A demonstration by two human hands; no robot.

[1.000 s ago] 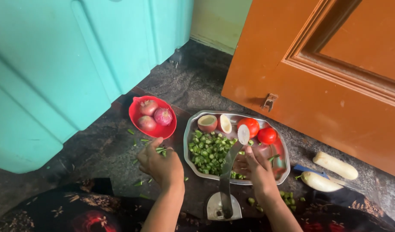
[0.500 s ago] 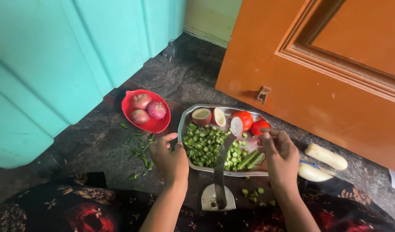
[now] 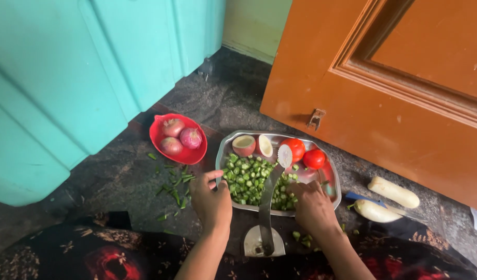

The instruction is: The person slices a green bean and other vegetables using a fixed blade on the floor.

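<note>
— What is on the floor (image 3: 119,181), far left?
— A big teal tank (image 3: 67,88). Next to it sits a red bowl (image 3: 163,146) with three onions (image 3: 180,138) inside. Little green scraps (image 3: 173,189) lie on the floor just below the bowl.
— And the left hand (image 3: 211,199)?
— It rests on the left edge of the metal tray (image 3: 225,155). Its fingers are curled over the rim, and the thumb points into the tray.
— What is in the tray?
— A pile of chopped green bits (image 3: 251,179), two cut pale pieces and two red tomatoes (image 3: 303,153). An upright floor blade (image 3: 267,202) stands at the near edge, in the middle.
— And the right hand (image 3: 314,205)?
— It lies on the near right edge of the tray, fingers bent down into the green bits. I cannot tell if it pinches anything. To the right, two white vegetables (image 3: 386,199) lie on the floor by the orange door (image 3: 404,103).
</note>
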